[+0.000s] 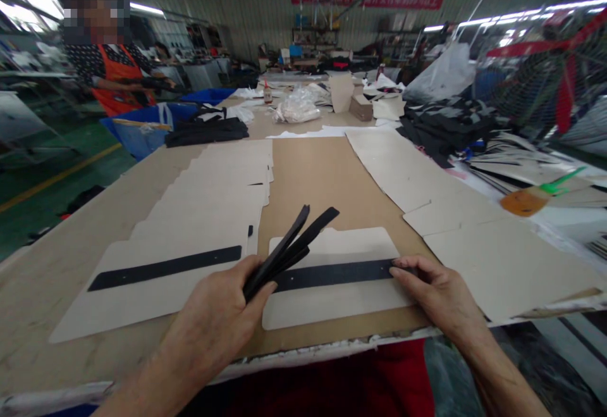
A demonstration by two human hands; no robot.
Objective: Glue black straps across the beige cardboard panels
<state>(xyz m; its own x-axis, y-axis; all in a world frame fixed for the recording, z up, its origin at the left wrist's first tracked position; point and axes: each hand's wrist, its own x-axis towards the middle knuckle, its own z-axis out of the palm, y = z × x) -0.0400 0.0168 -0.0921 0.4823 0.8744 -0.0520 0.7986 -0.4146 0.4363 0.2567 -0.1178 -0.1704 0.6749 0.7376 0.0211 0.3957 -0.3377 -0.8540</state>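
My left hand is closed round a bundle of black strips, which fan out at their far ends. Under and beside that bundle lies a beige board with rounded corners. Across it runs a single black strip, its left end hidden behind my left hand. My right hand pinches the right end of this strip between thumb and fingers, at the board's right side. To the left, another beige board bears a black strip lying flat, on top of a row of overlapping boards.
More beige sheets cover the table's right side. Black fabric lies by a blue bin at far left. A brush with a green handle and a fan are at right. A person in an orange apron stands at left.
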